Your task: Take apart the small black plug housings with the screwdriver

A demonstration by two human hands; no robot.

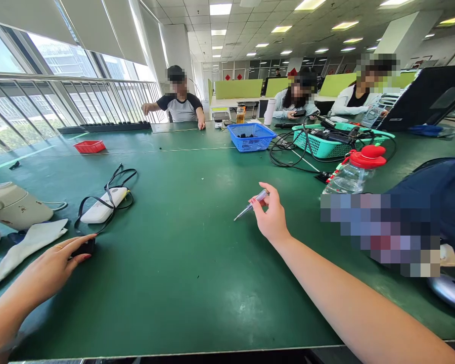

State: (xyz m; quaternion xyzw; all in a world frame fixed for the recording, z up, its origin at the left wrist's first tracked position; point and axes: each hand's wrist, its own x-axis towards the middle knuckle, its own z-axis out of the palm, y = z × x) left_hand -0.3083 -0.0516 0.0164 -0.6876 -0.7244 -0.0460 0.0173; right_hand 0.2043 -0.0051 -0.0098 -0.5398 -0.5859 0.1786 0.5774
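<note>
Between the thumb and fingers of my right hand (pixel 271 215) is a small screwdriver (pixel 246 207) with a clear handle. Its tip points down and left, just over the green table (pixel 197 298). At the left, my left hand (pixel 58 260) is closed on a small black object (pixel 86 246) at the tabletop; the fingers hide much of it, and its kind does not show. Just beyond that hand lies a white power bank (pixel 100 210) with a black strap (pixel 117 177) looped over it. A white cloth (pixel 30 247) lies left of the hand.
A red tray (pixel 90 146), a blue basket (pixel 251 143) and a teal basket (pixel 326 146) full of cables stand farther back. At right are a red-capped bottle (pixel 352 172) and a dark blue bag (pixel 436 197). Several people sit across the table.
</note>
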